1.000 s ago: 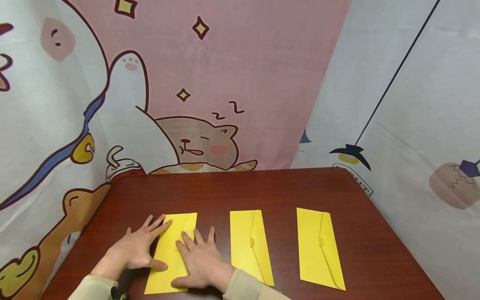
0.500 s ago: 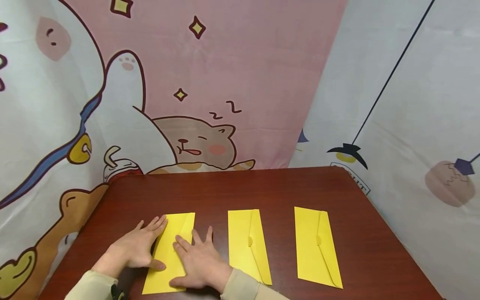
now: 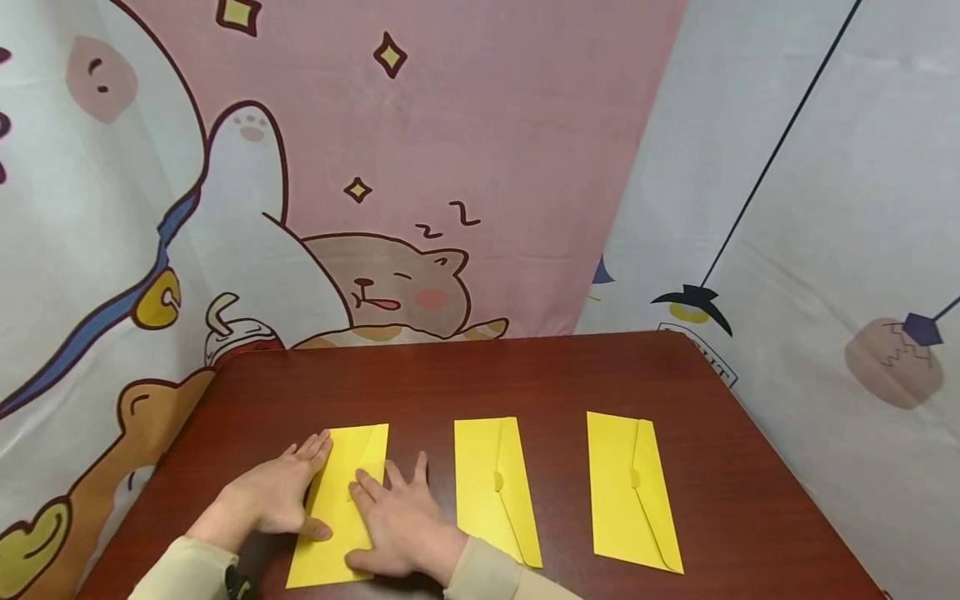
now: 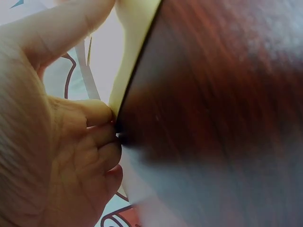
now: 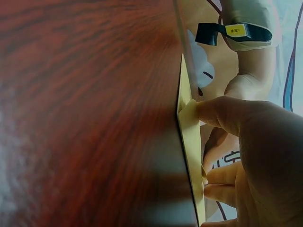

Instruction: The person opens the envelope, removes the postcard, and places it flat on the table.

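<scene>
The L env [image 3: 341, 492] under both hands is flat, long & bright yellow, w/ straight sides and a thin flap line nearer its R side. It lies on the L part of the red-brown table [image 3: 555, 379], near the person. Its flap looks folded down, tho the R hand [image 3: 407, 523] hides some of it, so can't see what's inside. 2 more just like it, the mid env [image 3: 480, 475] & the R env [image 3: 613, 487], lie in a row next to it, not touching, each w/ its flap down & a small round tab; their insides are hidden too. The L env's long way goes from the person to the back of the table, far end tipping a bit R; the other 2 tip a bit L. The L hand [image 3: 276, 493] has its fingers close together, tips at the L edge, thumb out on top. The R hand's fingers are spread by the R edge, thumb touching near the close end.
</scene>
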Demonstrator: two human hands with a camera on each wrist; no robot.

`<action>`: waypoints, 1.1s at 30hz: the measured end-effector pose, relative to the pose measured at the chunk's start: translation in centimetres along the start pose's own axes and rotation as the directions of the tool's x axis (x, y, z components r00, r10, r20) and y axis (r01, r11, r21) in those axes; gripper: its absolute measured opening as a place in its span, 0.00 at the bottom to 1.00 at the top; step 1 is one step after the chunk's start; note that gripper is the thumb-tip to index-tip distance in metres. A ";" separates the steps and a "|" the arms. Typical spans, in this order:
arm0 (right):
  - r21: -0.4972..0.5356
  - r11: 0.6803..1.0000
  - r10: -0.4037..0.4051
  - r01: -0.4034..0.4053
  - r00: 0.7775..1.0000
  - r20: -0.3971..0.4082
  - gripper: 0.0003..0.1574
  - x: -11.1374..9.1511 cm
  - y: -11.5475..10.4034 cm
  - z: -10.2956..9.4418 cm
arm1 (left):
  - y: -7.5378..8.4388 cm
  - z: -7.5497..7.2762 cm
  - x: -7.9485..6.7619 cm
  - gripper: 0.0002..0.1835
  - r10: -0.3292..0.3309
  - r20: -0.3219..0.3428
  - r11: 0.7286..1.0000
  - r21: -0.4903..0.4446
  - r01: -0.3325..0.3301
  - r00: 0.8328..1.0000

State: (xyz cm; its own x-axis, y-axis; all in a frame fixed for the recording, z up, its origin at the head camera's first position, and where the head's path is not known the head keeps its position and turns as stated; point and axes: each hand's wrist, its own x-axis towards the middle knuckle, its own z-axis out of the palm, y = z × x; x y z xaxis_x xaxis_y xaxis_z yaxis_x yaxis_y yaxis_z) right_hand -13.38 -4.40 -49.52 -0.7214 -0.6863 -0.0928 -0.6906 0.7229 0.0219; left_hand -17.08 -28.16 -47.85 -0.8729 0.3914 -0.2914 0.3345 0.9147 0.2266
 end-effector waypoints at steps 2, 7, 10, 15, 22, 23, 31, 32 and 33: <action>0.015 1.000 0.004 -0.004 1.000 -0.003 0.55 -0.1 0.2 0.0 | 0.0 0.0 0.1 0.77 0.003 0.001 1.000 0.001 -0.003 1.000; 0.055 0.998 0.004 -0.004 1.000 -0.006 0.54 -0.5 0.4 -0.2 | 0.0 0.1 0.2 0.77 0.007 0.001 1.000 0.016 -0.007 1.000; 0.061 0.998 -0.005 0.006 1.000 -0.015 0.53 -0.7 0.4 -0.3 | 0.0 0.0 0.2 0.76 0.003 0.006 1.000 0.016 -0.003 1.000; 0.056 0.998 -0.018 0.020 0.999 -0.036 0.52 -1.0 0.3 -0.3 | 0.2 -0.1 0.0 0.75 0.009 0.005 1.000 0.006 -0.009 1.000; 0.022 1.000 0.001 0.000 0.996 -0.084 0.57 -1.5 0.9 -0.9 | 0.2 -0.1 -0.1 0.76 0.007 0.002 1.000 0.002 -0.007 1.000; 0.012 1.000 0.004 -0.003 0.996 -0.089 0.59 -1.6 1.0 -1.0 | 0.1 0.0 -0.1 0.76 0.004 0.003 1.000 0.002 -0.004 1.000; 0.000 1.000 0.013 -0.013 0.996 -0.093 0.60 -1.9 2.3 -1.4 | -0.1 0.3 0.1 0.78 -0.018 -0.002 1.000 -0.002 0.018 1.000; -0.002 1.000 0.016 -0.016 0.996 -0.093 0.60 -2.0 2.4 -1.4 | -0.1 0.3 0.1 0.78 -0.021 -0.001 1.000 -0.001 0.021 1.000; -0.004 1.000 0.018 -0.019 0.996 -0.091 0.60 -2.0 2.5 -1.4 | -0.1 0.4 0.2 0.78 -0.024 -0.001 1.000 0.002 0.024 1.000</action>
State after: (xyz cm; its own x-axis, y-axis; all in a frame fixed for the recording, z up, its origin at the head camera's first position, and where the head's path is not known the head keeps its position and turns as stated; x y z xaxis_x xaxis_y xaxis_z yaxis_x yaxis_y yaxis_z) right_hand -13.76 -1.29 -47.84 -0.7357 -0.6773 -0.0017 -0.6771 0.7354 0.0280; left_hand -17.12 -28.18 -48.30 -0.8809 0.3691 -0.2962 0.3139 0.9241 0.2179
